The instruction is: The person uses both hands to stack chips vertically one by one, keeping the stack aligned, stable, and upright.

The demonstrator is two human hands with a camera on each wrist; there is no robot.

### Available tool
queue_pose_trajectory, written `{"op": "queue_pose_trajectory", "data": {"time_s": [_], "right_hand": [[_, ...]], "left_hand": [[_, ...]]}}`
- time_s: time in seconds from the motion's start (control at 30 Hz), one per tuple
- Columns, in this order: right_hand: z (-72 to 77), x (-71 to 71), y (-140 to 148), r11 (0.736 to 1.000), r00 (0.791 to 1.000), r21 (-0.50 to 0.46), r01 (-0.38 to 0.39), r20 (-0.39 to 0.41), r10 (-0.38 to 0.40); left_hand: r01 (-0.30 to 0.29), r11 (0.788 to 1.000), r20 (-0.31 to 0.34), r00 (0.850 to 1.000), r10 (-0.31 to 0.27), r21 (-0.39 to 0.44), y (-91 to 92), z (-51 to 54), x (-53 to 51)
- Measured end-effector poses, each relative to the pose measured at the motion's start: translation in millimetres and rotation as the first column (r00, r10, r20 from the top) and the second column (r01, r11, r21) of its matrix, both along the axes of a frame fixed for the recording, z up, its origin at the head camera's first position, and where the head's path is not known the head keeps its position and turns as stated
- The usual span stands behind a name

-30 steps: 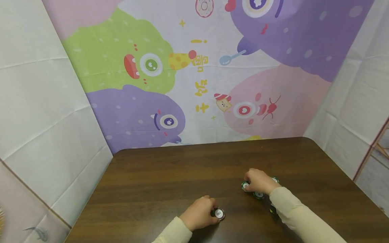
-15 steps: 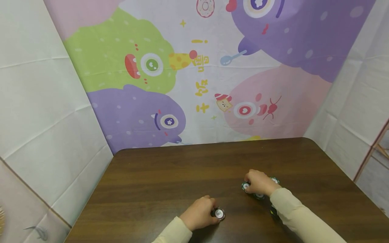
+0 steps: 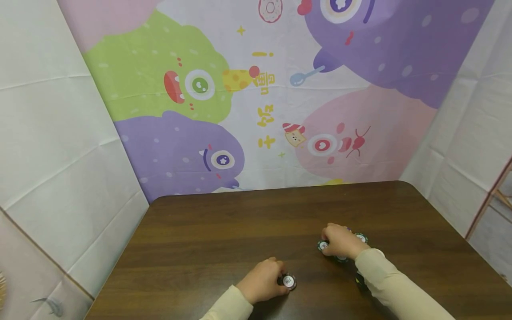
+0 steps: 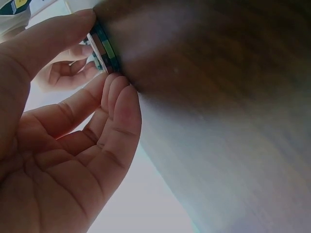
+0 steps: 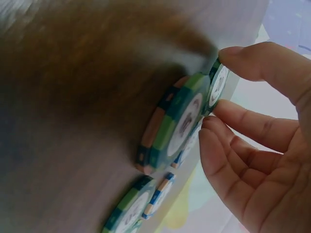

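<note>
My left hand [image 3: 262,281] holds a small stack of poker chips [image 3: 288,281] flat on the table, near the middle front. In the left wrist view, thumb and fingertips grip opposite sides of these chips [image 4: 110,51]. Farther back and to the right, my right hand [image 3: 342,241] pinches the edge of a green-and-white poker chip [image 3: 322,246]. The right wrist view shows that green chip [image 5: 219,85] between thumb and index finger. Beside it lies a stack [image 5: 182,121] with a green chip on top and a reddish one underneath. The right hand partly hides this cluster in the head view.
More chips lie close by: another green chip [image 5: 129,209] and a blue-edged one [image 5: 159,195]. A dark object with a yellow-green mark [image 3: 359,280] is half hidden under the right sleeve. The brown table [image 3: 224,231] ends at a cartoon-printed cloth [image 3: 256,169].
Both hands stay almost where they were, each still holding its chips. A small purple-blue edge now shows just behind the right hand.
</note>
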State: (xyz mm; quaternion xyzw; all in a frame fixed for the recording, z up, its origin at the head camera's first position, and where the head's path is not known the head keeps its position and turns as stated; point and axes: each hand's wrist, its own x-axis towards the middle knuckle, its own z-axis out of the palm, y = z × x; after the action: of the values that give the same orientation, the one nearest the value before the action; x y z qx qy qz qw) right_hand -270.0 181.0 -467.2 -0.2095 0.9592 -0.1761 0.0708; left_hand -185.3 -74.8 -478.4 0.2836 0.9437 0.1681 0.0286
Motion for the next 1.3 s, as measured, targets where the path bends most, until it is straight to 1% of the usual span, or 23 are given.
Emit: {"op": "queue_pose_trajectory", "data": {"time_s": [0.2,0.33,0.5,0.63,0.7,0.87,1.0,1.1,1.3], "right_hand": [[3.2,1.5,-4.2,1.000,1.000,-0.026,-0.017,-0.011,0.017],[6.9,5.3,-8.3,0.998,0.999,-0.043,-0.040,-0.025,0.039],[9.7,10.5,-15.0,0.995,0.995,-0.064,-0.075,-0.071,0.071],[12.1,16.3,-20.8,0.990,0.986,-0.068,-0.120,-0.122,0.111],[13.8,19.8,-24.0,0.988,0.983,-0.073,-0.139,-0.132,0.128],[17.9,27.7,-32.8,0.983,0.984,-0.087,-0.159,-0.096,0.151],[17.7,32.6,-38.8,0.980,0.983,-0.090,-0.175,-0.073,0.169],[16.9,36.5,-42.5,0.976,0.978,-0.089,-0.201,-0.077,0.195],[17.4,44.4,-49.1,0.964,0.968,-0.099,-0.247,-0.074,0.240]], "left_hand": [[-0.001,1.000,0.002,1.000,0.001,-0.005,0.4,1.2,0.5],[-0.003,1.000,0.006,1.000,0.003,-0.003,0.3,1.4,0.4],[-0.001,1.000,0.000,1.000,0.001,-0.001,0.1,2.7,0.7],[0.010,1.000,-0.014,1.000,-0.010,0.003,0.0,3.2,1.0],[0.012,1.000,-0.010,1.000,-0.012,0.003,0.0,3.4,1.2],[0.009,1.000,0.021,1.000,-0.009,0.006,-0.2,4.3,1.3],[0.012,1.000,0.012,1.000,-0.012,0.015,-0.5,4.5,1.5],[0.015,1.000,0.003,1.000,-0.015,0.020,-0.5,3.8,1.5],[0.010,1.000,0.014,1.000,-0.010,0.021,-0.1,3.1,0.9]]}}
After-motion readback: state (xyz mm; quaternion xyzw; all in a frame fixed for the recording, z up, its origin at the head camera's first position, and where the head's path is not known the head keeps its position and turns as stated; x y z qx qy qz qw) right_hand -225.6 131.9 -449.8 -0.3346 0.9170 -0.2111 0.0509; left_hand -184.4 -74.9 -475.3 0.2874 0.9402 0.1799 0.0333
